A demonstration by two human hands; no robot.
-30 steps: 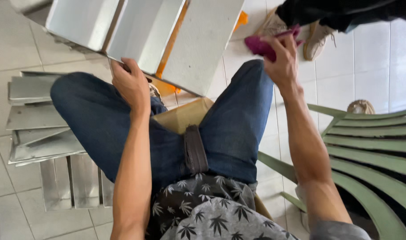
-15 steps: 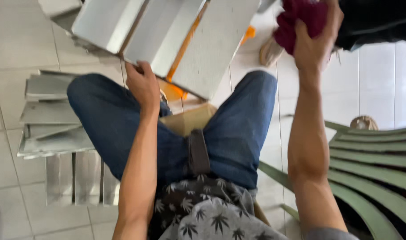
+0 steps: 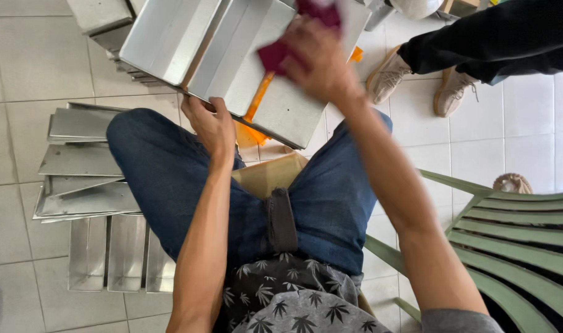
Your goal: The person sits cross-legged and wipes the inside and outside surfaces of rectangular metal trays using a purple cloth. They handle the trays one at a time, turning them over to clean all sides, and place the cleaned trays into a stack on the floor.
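While left hand (image 3: 212, 126) grips, ridged metal tray (image 3: 232, 58)

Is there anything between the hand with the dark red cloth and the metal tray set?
Nothing visible. The right hand presses the dark red cloth against the metal tray set, while the left hand grips its near edge.

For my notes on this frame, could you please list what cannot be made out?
Head view only:
- Maroon cloth: motion-blurred, mostly hidden behind the right hand; its shape is unclear.
- Metal tray set: top cut off by the frame edge.
- Left hand: its fingers curl under the tray rim, out of sight.
- Other person's legs: cut off by the upper right edge.
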